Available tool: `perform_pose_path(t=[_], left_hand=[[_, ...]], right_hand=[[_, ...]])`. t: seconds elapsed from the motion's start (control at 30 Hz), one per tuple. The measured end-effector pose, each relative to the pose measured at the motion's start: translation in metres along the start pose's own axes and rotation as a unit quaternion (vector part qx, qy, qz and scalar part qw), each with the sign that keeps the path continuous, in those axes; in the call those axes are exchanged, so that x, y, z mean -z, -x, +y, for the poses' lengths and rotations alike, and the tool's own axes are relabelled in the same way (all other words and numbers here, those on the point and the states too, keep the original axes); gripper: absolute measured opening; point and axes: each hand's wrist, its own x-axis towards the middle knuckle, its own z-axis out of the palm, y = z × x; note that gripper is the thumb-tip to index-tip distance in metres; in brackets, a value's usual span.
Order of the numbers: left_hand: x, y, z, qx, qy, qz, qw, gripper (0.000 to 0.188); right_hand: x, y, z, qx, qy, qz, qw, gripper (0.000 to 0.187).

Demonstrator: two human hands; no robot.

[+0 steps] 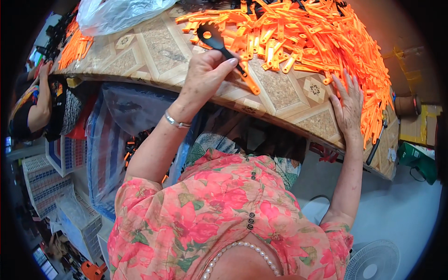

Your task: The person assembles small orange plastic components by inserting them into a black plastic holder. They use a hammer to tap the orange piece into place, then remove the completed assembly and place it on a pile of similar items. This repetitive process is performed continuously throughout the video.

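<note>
My left hand (205, 77) is closed round the shaft of a black spaghetti server (213, 38) with a toothed head and a hole in it. An orange handle piece (252, 86) sticks out below the hand, in line with the black shaft; how the two join cannot be made out. My right hand (347, 105) lies with fingers apart at the near right edge of a big heap of orange plastic handles (322, 35). Its fingertips touch the handles, and it grips nothing that I can see. The patterned table (280, 91) is under both hands.
A clear plastic bag (119, 16) lies at the far left of the table, near a smaller orange pile (77, 49). Below the table edge is a striped woven sack (109, 154). Another person's arm (42, 100) shows at left. A fan (373, 261) stands lower right.
</note>
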Motion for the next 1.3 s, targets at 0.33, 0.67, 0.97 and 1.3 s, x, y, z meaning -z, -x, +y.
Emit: perform_pose_path(t=[0.33,0.67,0.97,1.3], left_hand=[[-0.067,-0.037,0.021,0.018,0.075,0.043,0.996,0.016],[-0.061,0.024,0.035,0.075,0.283,0.019,0.956,0.019],[-0.081,0.046,0.039,0.181,0.385,-0.034,0.905,0.025],[-0.114,0.056,0.039,0.15,0.333,-0.091,0.926,0.026]], right_hand=[[0.0,-0.026,-0.006,-0.022,0.078,0.07,0.994,0.04],[-0.001,-0.039,-0.079,0.02,-0.071,0.106,0.992,0.024],[0.038,-0.002,-0.103,-0.171,-0.461,0.105,0.865,0.02],[0.048,0.044,-0.132,-0.056,-0.322,0.141,0.934,0.025]])
